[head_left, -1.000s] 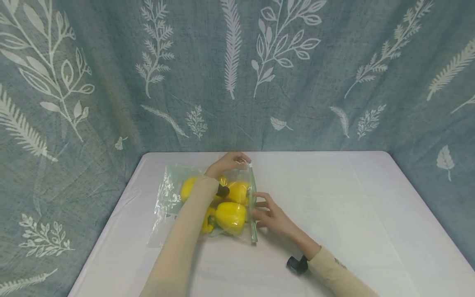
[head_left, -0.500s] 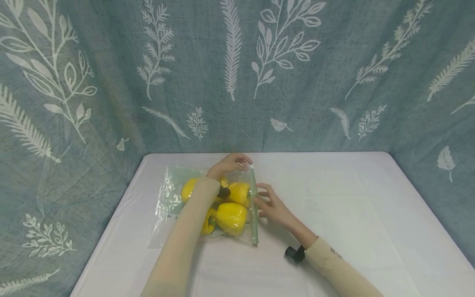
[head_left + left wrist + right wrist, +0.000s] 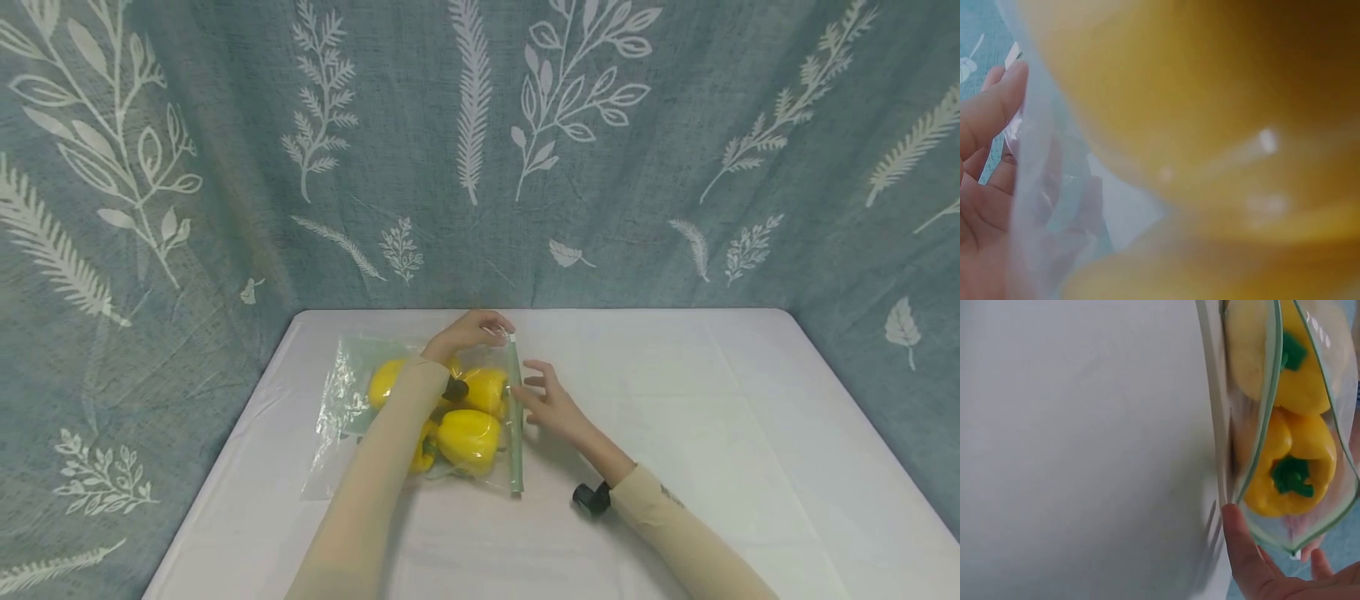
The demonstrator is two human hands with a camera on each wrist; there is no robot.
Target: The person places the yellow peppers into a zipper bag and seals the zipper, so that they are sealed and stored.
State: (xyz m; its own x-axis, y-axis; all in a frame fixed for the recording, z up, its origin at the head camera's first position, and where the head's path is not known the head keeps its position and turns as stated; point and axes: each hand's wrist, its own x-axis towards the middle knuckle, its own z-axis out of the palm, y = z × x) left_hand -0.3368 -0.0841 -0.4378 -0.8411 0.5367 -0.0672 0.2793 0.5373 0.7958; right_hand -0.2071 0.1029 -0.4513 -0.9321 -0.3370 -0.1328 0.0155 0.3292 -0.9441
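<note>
A clear zip-top bag (image 3: 516, 467) with a green-edged mouth lies on the table, holding several yellow bell peppers (image 3: 468, 440). In the right wrist view the green lips (image 3: 1264, 434) of its mouth stand apart, with green pepper stems (image 3: 1291, 476) showing inside. My left hand (image 3: 468, 330) reaches across the bag and pinches its far corner, by the white slider (image 3: 1296, 555). Bag film and peppers partly cover that hand in the left wrist view. My right hand (image 3: 553, 408) is at the mouth edge, fingers spread, one fingertip right at the lip.
The white-covered table (image 3: 675, 433) extends to the right of the bag. Behind and beside it hangs a blue-green leaf-print curtain (image 3: 630, 192). A black wrist camera (image 3: 592, 498) sits below my right wrist, close over the table.
My right hand has slid along the bag's mouth edge toward the far corner. My left hand keeps its hold there, and the bag stays nearly in place.
</note>
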